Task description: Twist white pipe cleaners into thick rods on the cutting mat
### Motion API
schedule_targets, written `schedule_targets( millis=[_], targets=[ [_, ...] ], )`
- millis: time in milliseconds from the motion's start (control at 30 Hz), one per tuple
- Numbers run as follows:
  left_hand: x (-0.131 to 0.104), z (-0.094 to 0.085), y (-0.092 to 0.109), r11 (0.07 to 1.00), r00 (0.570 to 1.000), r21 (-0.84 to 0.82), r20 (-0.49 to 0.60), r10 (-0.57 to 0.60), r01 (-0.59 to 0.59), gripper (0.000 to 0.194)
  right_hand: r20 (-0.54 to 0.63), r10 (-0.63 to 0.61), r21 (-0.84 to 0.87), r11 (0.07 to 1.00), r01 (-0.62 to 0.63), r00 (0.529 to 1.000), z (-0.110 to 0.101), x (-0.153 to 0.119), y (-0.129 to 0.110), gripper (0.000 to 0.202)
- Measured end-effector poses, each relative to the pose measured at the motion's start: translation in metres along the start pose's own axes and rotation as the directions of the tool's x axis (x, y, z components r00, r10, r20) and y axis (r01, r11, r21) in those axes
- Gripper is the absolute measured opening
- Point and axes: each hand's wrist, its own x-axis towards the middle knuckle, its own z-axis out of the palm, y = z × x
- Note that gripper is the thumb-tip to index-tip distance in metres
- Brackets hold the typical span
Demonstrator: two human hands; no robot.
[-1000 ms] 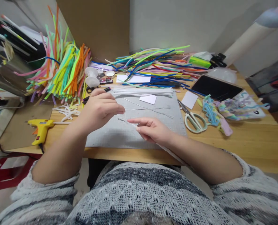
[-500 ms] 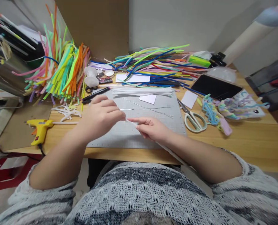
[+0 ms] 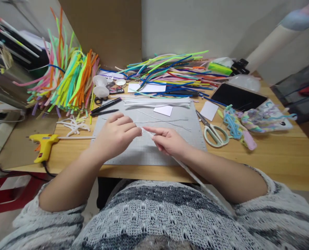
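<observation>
Over the grey cutting mat (image 3: 133,154), my left hand (image 3: 118,133) and my right hand (image 3: 168,140) nearly meet. My right hand pinches a white pipe cleaner (image 3: 193,175) between thumb and forefinger. Its long tail runs out below that hand toward my right forearm. The closed fingers of my left hand are at the pipe cleaner's other end, where the tip is mostly hidden. Thin metal wires (image 3: 165,121) lie on the mat just beyond my hands. Farther back rests a bundle of white pipe cleaners (image 3: 157,102), with a small white card (image 3: 163,110) in front of it.
A yellow glue gun (image 3: 43,144) and cut white pieces (image 3: 75,125) lie left of the mat. Scissors (image 3: 215,135), a phone (image 3: 239,96) and braided pastel pieces (image 3: 258,119) are on the right. Colourful pipe cleaners (image 3: 170,71) pile along the back, with an upright bunch (image 3: 73,80) at left.
My left hand has shifted slightly right and down, its wrist turning a little. The white tail below my right hand shows more clearly. Both hands keep their pinch close together.
</observation>
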Motion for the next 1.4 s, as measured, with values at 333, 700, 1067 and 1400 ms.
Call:
schedule_targets(
  millis=[333,700,1067,1400],
  targets=[
    [0.005,0.016,-0.023,0.894,0.992,-0.431,0.052,-0.112,0.124,0.023,0.185,-0.114,0.206,0.976,0.075,0.976,-0.004,-0.009,-0.002,0.049],
    [0.01,-0.015,-0.009,0.992,0.996,-0.095,-0.02,-0.082,0.08,0.019,0.094,0.018,-0.008,1.0,-0.017,0.995,-0.001,-0.005,-0.002,0.045],
    [0.0,0.02,-0.01,0.841,0.97,-0.486,0.082,-0.228,0.239,0.017,0.158,-0.088,0.378,0.926,0.022,0.984,-0.007,-0.004,-0.002,0.05],
    [0.002,0.026,0.009,0.726,0.845,-0.549,-0.064,-0.531,0.414,0.016,0.122,-0.054,0.456,0.89,-0.007,0.991,-0.01,0.001,-0.002,0.054]
  ],
)
